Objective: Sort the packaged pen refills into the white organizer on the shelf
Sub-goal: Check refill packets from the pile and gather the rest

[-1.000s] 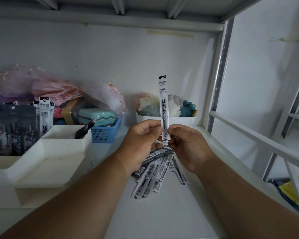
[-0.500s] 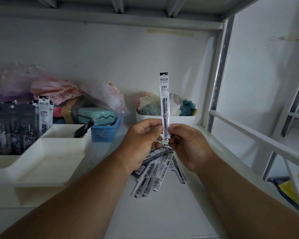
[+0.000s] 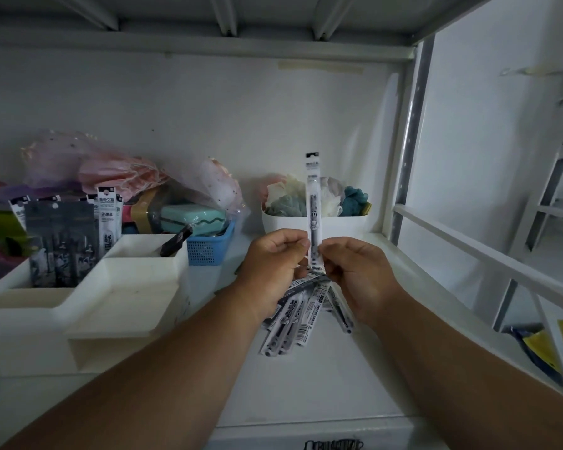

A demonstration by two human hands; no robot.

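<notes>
One packaged pen refill (image 3: 313, 203) stands upright above the middle of the shelf, pinched at its lower end between my left hand (image 3: 273, 264) and my right hand (image 3: 358, 274). A fan of several more packaged refills (image 3: 298, 319) hangs down beneath my hands, and which hand grips it is hidden. The white organizer (image 3: 124, 297) sits at the left, with tiered compartments. Its back compartments hold several refill packs (image 3: 106, 222) and dark packaged items (image 3: 61, 245) standing upright.
A blue basket (image 3: 208, 246) with a teal item stands behind the organizer. A white bowl (image 3: 335, 224) of soft fabric items sits at the back. Pink bags lie at the back left. A white rail (image 3: 488, 258) and metal post border the right side.
The upright refill has turned slightly between my fingers, now showing more of its edge. My hands stay in nearly the same place.
</notes>
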